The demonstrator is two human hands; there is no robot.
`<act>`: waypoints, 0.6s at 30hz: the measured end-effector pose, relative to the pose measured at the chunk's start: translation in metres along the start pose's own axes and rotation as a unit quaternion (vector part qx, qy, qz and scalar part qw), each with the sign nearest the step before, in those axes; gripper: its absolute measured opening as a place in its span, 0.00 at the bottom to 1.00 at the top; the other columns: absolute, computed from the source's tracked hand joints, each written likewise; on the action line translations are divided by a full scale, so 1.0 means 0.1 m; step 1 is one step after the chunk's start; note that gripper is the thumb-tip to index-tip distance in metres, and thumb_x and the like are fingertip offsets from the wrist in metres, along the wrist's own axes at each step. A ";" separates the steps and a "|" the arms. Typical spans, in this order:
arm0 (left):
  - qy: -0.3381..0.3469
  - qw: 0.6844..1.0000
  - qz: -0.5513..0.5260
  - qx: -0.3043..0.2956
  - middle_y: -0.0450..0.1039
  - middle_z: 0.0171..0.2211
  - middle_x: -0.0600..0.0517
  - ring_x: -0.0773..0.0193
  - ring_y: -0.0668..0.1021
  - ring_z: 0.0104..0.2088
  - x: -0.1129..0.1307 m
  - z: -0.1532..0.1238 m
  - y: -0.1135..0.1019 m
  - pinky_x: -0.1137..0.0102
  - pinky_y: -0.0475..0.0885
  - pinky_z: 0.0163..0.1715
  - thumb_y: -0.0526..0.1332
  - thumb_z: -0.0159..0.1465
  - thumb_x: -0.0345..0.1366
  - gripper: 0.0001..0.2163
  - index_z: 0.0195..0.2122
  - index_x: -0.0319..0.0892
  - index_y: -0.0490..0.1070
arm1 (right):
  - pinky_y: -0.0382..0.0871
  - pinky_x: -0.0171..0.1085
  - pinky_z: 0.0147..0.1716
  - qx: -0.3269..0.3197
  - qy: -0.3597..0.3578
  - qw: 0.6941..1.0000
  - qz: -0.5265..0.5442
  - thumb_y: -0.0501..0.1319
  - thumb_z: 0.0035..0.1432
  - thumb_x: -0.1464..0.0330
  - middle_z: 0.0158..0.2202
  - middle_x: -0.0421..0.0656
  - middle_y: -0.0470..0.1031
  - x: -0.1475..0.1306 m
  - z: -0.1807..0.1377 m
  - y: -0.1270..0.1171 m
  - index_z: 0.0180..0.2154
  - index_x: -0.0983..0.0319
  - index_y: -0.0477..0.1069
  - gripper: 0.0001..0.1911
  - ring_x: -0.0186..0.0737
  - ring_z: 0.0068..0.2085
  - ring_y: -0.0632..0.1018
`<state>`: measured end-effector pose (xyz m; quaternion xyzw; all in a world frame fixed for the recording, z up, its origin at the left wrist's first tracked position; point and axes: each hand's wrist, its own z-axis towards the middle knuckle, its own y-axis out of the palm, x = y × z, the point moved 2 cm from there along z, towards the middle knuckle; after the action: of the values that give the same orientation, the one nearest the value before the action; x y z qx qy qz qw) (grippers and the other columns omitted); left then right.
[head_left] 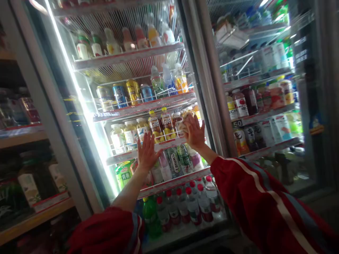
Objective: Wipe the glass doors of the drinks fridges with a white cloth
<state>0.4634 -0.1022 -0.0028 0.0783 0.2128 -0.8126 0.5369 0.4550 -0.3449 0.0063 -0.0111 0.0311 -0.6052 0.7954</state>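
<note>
I face a lit drinks cooler. My left hand (146,152) is raised flat with fingers stretched out, against the front edge of the middle shelf (124,156), just below yellow-capped tea bottles (155,127). My right hand (194,132) is curled round a pale thing (182,126), perhaps a cloth or wrapper, at the right end of the same shelf row. Both arms wear red sleeves with white stripes. What the right fingers hold is partly hidden.
Shelves above carry cans (133,91) and bottles (127,40); below stand red-capped bottles (192,206) and a green bottle (150,215). A second cooler (265,102) stands behind glass at right. Dim wooden shelving (23,135) with goods is at left.
</note>
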 end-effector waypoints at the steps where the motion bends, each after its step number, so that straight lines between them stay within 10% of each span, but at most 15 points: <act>1: -0.001 1.000 0.001 0.002 0.48 0.65 0.39 0.54 0.48 0.66 0.00 0.00 0.00 0.53 0.36 0.64 0.50 0.64 0.53 0.34 0.65 0.37 0.46 | 0.43 0.61 0.60 0.011 0.022 1.000 -0.005 0.52 0.59 0.66 0.65 0.49 0.53 0.14 -0.01 -0.05 0.54 0.61 0.63 0.21 0.53 0.66 0.50; 12: -0.005 1.000 0.014 0.003 0.48 0.65 0.39 0.53 0.48 0.66 0.03 -0.01 0.00 0.52 0.36 0.64 0.50 0.64 0.53 0.35 0.65 0.37 0.44 | 0.41 0.56 0.62 -0.028 -0.106 0.993 0.046 0.55 0.58 0.61 0.65 0.45 0.53 -0.35 -0.17 0.06 0.53 0.56 0.66 0.21 0.48 0.66 0.51; 18: -0.007 1.000 -0.002 0.006 0.48 0.65 0.40 0.54 0.49 0.66 0.04 -0.02 0.01 0.52 0.35 0.64 0.50 0.63 0.53 0.34 0.66 0.39 0.44 | 0.46 0.58 0.60 0.046 -0.014 0.999 0.004 0.51 0.61 0.66 0.65 0.47 0.54 0.23 -0.28 -0.05 0.53 0.59 0.66 0.19 0.49 0.66 0.52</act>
<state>0.4629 -0.1051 -0.0064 0.0755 0.2048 -0.8156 0.5359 0.4541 -0.3676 -0.0224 0.0169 -0.0078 -0.6030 0.7976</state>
